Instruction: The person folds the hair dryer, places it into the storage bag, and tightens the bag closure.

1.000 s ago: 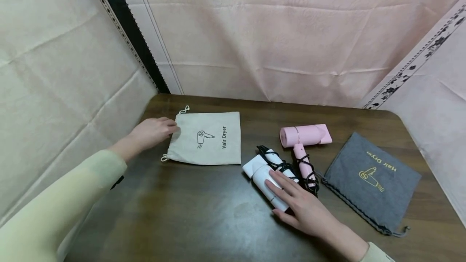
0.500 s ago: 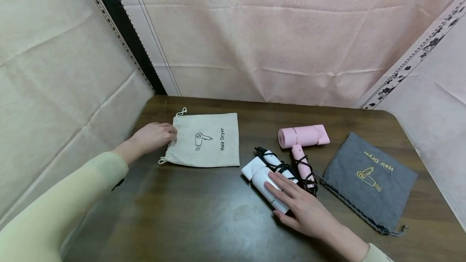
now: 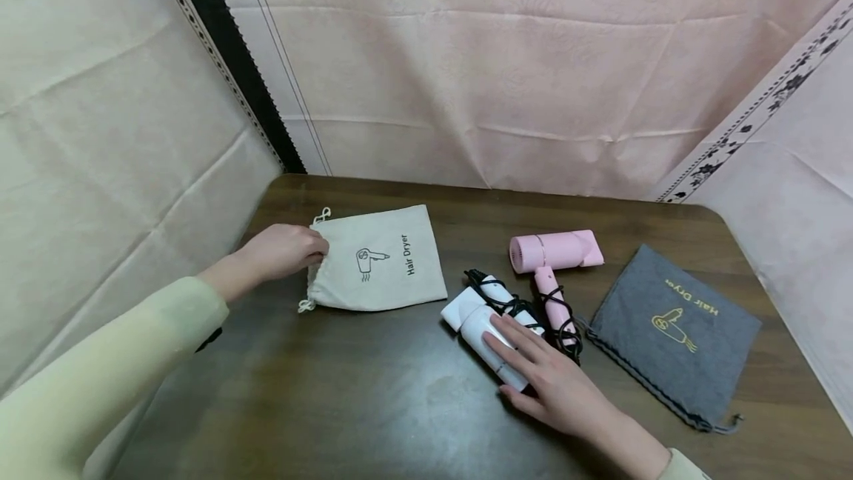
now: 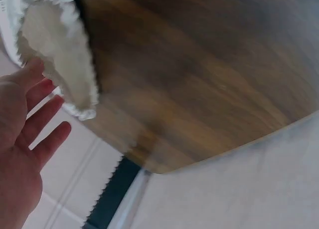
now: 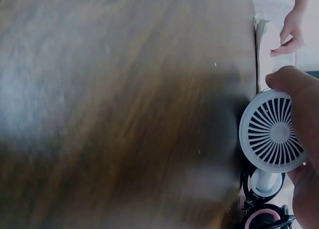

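My left hand pinches the mouth edge of a cream drawstring bag marked "Hair Dryer", which lies at the left of the table. In the left wrist view the bag's mouth gapes a little between thumb and index finger; the other fingers are spread. My right hand rests with extended fingers over a white hair dryer, whose handle is wrapped in black cord. The right wrist view shows the dryer's round vented end beside my thumb. The palm covers part of it.
Behind the white dryer lies a pink hair dryer with its cord wound round the handle. A dark grey drawstring bag lies at the right. Pale cloth walls enclose the brown table.
The cream bag has turned slightly, its mouth edge lifted a little and its lower right corner swung toward the person. My right hand and the white dryer have stayed in place.
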`<state>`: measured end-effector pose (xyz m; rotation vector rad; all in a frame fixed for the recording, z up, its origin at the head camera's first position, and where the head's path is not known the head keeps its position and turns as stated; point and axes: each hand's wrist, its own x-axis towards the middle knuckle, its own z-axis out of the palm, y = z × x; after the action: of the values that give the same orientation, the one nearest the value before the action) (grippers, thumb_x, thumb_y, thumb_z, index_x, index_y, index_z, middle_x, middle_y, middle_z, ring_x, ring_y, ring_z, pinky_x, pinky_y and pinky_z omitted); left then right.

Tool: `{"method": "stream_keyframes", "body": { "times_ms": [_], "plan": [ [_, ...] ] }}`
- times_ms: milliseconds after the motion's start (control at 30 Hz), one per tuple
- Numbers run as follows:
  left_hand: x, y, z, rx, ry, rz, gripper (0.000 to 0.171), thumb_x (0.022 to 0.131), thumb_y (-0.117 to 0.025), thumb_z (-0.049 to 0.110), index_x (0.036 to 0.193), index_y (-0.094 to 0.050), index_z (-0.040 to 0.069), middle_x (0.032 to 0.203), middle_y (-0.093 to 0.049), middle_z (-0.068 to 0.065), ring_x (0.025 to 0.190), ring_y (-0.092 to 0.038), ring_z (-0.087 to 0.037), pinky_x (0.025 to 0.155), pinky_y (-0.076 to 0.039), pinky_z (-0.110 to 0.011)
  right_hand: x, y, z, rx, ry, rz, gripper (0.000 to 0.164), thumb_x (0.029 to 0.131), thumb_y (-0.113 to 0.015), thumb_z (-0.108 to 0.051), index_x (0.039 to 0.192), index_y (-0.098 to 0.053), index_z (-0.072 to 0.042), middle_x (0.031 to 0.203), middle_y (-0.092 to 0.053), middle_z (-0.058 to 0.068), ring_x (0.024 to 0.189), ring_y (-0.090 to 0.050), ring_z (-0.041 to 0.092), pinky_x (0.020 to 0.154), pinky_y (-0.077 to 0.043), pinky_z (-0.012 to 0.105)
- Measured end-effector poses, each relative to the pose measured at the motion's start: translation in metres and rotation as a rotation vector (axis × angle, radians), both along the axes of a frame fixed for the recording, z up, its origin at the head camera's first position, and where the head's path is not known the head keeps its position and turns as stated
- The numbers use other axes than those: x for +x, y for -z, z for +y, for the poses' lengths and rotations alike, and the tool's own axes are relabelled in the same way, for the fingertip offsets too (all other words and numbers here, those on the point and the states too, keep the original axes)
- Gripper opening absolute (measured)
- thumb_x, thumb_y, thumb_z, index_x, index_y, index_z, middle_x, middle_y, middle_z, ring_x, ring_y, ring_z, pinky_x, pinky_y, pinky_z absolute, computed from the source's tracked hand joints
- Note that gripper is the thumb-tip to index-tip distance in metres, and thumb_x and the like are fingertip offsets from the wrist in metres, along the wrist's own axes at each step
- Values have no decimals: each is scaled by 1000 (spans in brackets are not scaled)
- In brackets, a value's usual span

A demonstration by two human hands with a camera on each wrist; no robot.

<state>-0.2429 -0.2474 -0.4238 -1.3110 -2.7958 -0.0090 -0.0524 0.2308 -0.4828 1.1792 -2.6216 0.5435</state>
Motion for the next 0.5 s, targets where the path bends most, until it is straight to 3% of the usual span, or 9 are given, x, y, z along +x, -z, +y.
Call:
{"method": "stream_keyframes", "body": {
  "times_ms": [167,333,500],
  "plan": [
    [2,-20,10,80,-58,-105,22,98,-75,6,84,-64,18,76,-61,9,66,-54,-8,64,-51,-38,-1,-1,2,0,-3,9,85,87,-82,-18,163,-46,-13,169,-40,14,152,-43,37,129,-13,22],
    [1,-41,10,153,-109,-163,9,102,-72,8,95,-72,15,83,-70,5,68,-58,-9,67,-53,-40,0,2,0,18,5,17,88,90,-86,-31,164,-43,-13,170,-38,14,154,-40,36,129,-16,25],
    [-3,-58,7,222,-141,-173,7,104,-69,8,99,-74,11,82,-70,3,66,-57,-9,65,-52,-38,-3,5,-1,-24,-34,73,71,99,-76,-30,161,-48,-8,166,-43,19,150,-45,41,130,-18,27]
  ]
}}
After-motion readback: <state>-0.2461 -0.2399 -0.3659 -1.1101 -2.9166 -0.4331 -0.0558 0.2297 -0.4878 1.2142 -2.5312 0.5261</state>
